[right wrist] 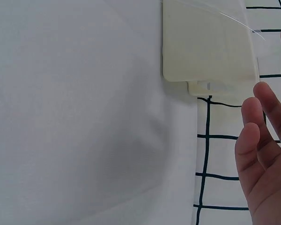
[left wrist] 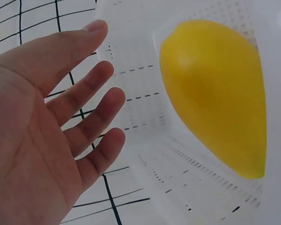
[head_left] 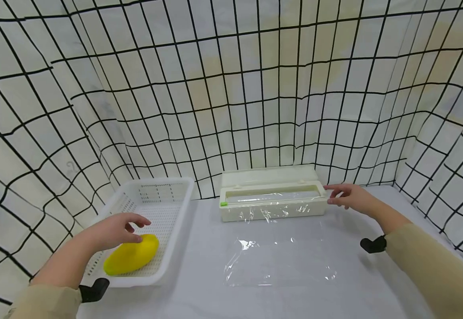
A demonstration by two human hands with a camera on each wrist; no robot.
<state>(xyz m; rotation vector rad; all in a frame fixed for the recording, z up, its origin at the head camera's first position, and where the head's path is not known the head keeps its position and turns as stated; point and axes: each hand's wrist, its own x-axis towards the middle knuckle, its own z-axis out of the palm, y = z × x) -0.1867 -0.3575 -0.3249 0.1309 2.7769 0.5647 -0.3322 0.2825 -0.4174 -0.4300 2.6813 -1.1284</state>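
A yellow mango [head_left: 132, 255] lies in a white perforated basket [head_left: 190, 195] at the left. Over it hovers my left hand [head_left: 113, 230], its fingers loosely bent and holding nothing. In the left wrist view a gap shows between this hand [left wrist: 61, 117] and the mango [left wrist: 215, 93]. At the back of the table stands a cream cling film dispenser [head_left: 273, 210] with its lid raised. Clear film [head_left: 281, 261] runs from it over the front and lies flat on the table. My right hand [head_left: 351, 198] is beside the dispenser's right end, fingers relaxed; whether the fingertips touch it is unclear.
A white wall cloth with a black grid [head_left: 255, 88] encloses the table at the back and sides. The white tabletop [head_left: 203, 283] stretches between the basket and the film. Black wrist mounts [head_left: 374, 244] sit at both cuffs.
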